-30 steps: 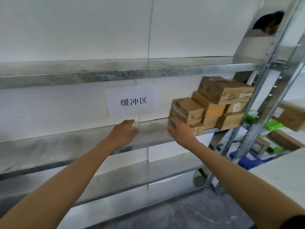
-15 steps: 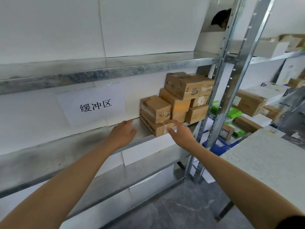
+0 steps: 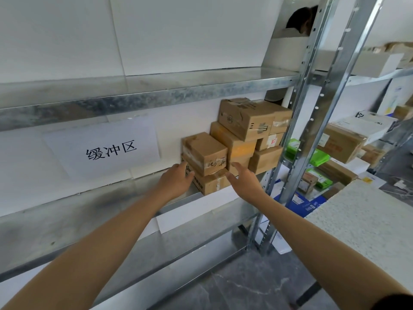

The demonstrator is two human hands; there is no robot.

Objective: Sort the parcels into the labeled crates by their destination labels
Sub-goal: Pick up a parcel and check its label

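Cardboard parcels [image 3: 245, 135] sit stacked at the right end of the steel shelf [image 3: 78, 211], beside a paper sign [image 3: 102, 148]. Left hand [image 3: 176, 182] and right hand [image 3: 243, 182], both spread and empty, flank the bottom front parcel [image 3: 212, 185], apparently to lift it together with the one resting on top.

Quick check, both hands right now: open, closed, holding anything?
Left hand: open, fingers straight at the left side of the bottom box, holding nothing.
Right hand: open, fingers straight by the same box's front, holding nothing.
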